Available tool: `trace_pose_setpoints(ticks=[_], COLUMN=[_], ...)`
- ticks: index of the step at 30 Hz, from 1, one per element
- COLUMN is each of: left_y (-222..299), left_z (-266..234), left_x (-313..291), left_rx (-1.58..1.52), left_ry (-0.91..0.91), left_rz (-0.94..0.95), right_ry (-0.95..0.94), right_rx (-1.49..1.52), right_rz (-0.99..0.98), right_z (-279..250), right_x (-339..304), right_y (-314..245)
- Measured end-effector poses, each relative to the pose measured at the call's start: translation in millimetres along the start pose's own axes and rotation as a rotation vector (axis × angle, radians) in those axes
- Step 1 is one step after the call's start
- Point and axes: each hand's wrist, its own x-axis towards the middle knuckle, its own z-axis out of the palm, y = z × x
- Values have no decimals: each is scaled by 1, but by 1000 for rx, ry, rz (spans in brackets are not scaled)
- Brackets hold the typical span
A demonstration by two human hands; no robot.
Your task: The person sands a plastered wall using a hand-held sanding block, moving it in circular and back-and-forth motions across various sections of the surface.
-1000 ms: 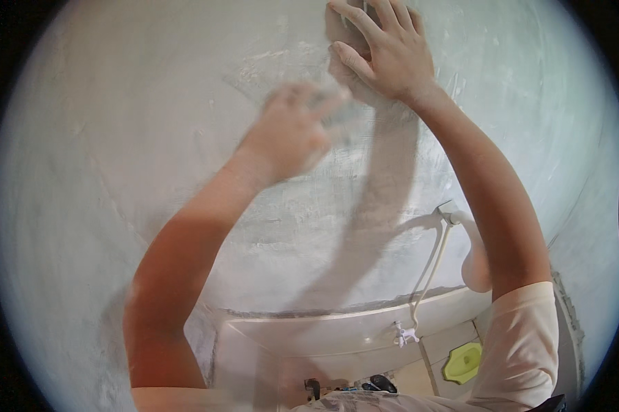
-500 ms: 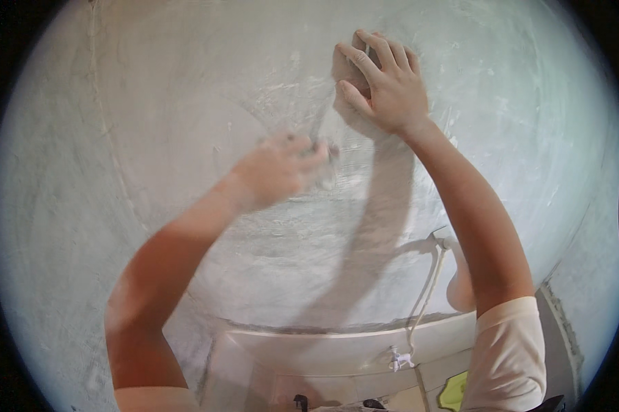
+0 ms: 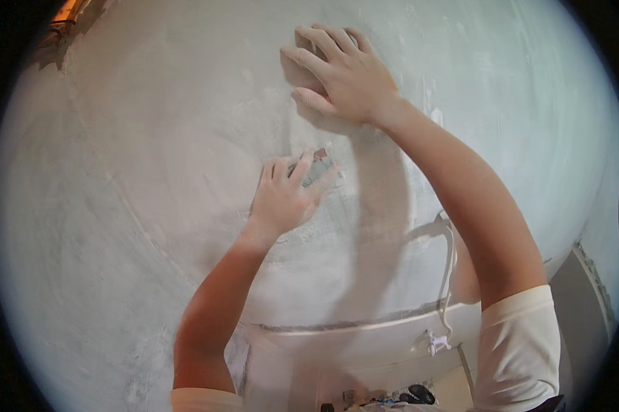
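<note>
Left hand point(image 3: 282, 199) was on the grey, patchy wall point(image 3: 172, 103), its back toward the camera, fingers bent over a flat grey pad point(image 3: 315, 173), thumb out on the pad's right side; took it as gripping the pad. The pad sat against the wall between fingers and thumb, partly covered, with a small reddish patch point(image 3: 320, 154) at its top; its full outline could not be told. Right hand point(image 3: 354, 82) was higher on the wall and further right, nearer the wall's upper edge, apart from the left hand; fingers open and spread, tips at the wall, thumb held apart. Whether anything lay beneath that palm could not be told. A long arm shadow point(image 3: 378, 220) fell down the wall below the right hand. Pale streaks and smears marked the wall about both hands. Along the wall's lower edge ran a pale ledge point(image 3: 371, 331). Near that edge, toward its right end, a pale hose point(image 3: 449, 292) hung down to a white tap point(image 3: 437, 342). Below the ledge were dark objects point(image 3: 421, 393), too small to tell. At the wall's upper left corner was an orange patch point(image 3: 63, 12). Both sleeves point(image 3: 519, 347) were cream.
</note>
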Motion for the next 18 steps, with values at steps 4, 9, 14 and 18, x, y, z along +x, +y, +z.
trace_pose_setpoints(ticks=[4,9,14,18], left_y=[8,-2,23,32], left_z=[6,2,-4,3], left_x=[-5,-6,1,-15], left_rx=[-17,225,269,151], left_ry=[-14,9,35,-194], left_rz=[-65,-252,-680,-141], right_ry=[-14,-325,-911,-1339], right_rx=[-2,-14,-16,114], right_rz=[-79,-133,-107,55], right_z=[-5,-34,-104,-159], right_x=[-10,-64,-115,-118], right_y=[5,8,20,11])
